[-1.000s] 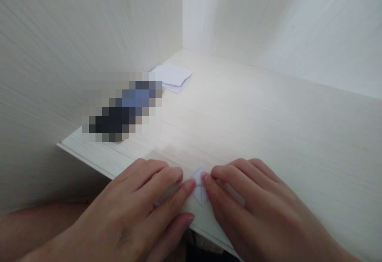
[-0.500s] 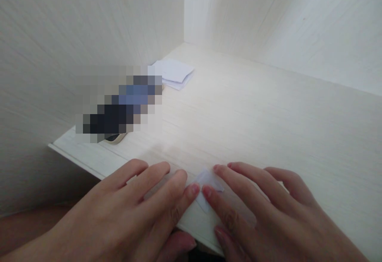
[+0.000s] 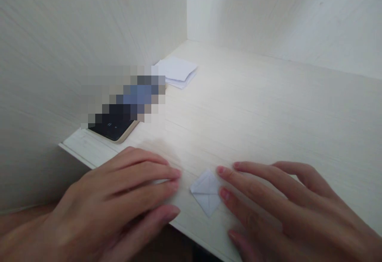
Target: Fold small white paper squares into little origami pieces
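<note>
Hands (image 3: 104,202) (image 3: 280,210) moved apart, folded paper (image 3: 205,194) between

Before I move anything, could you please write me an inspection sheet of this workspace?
Surface: pale wood-grain desktop, front edge visible.
Workpiece: small folded white paper diamond, lying on the desktop, creases showing.
Clutter: smartphone in a pale case, partly pixelated; folded white papers at its far end.
Grips: left hand apart from the diamond; right hand spread, fingertips at the diamond's right side.
Cables: nothing seen.
Surroundings: left panel and back panel meeting in a corner.
</note>
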`<move>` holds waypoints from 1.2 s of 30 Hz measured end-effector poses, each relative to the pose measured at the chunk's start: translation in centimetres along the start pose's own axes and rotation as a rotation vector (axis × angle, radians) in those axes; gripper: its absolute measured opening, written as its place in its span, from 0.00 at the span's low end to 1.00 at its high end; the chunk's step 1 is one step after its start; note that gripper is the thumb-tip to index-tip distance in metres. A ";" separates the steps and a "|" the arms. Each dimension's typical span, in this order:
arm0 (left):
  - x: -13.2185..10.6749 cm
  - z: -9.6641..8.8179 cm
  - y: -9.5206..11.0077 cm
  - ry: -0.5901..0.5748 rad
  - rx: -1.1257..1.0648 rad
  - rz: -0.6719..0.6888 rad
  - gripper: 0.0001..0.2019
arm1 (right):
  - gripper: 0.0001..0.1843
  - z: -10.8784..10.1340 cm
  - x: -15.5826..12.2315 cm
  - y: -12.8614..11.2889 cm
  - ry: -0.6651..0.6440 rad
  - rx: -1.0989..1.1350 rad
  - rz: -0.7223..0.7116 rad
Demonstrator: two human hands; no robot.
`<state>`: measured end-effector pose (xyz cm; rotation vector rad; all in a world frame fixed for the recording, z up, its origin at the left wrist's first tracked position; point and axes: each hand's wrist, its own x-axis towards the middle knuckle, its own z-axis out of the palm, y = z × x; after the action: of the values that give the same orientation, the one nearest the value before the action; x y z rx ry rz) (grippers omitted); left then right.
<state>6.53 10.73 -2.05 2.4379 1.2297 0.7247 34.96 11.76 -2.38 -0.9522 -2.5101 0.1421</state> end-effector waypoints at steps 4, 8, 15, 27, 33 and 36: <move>4.3 0.4 1.5 -0.138 -0.043 0.030 0.11 | 0.12 -0.6 0.5 -0.3 -0.048 0.028 -0.002; 7.5 1.0 2.7 -0.341 -0.008 -0.031 0.06 | 0.12 -1.1 0.6 -0.3 -0.059 0.010 -0.036; 8.0 -0.3 2.6 -0.448 -0.146 -0.177 0.02 | 0.09 -1.4 0.8 -0.1 0.011 0.181 0.030; 6.8 4.7 5.1 0.180 -0.991 -0.332 0.11 | 0.07 -0.9 0.8 0.1 0.375 0.761 0.452; 6.4 4.4 5.1 0.107 -0.777 -0.172 0.04 | 0.08 -1.3 0.7 0.4 0.309 0.592 0.315; 6.4 4.4 5.1 0.106 -0.779 -0.194 0.06 | 0.08 -1.4 0.7 0.5 0.309 0.592 0.339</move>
<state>15.56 12.81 -1.29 1.6423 0.9501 1.0410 35.43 12.52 -0.95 -1.0305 -1.8418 0.7365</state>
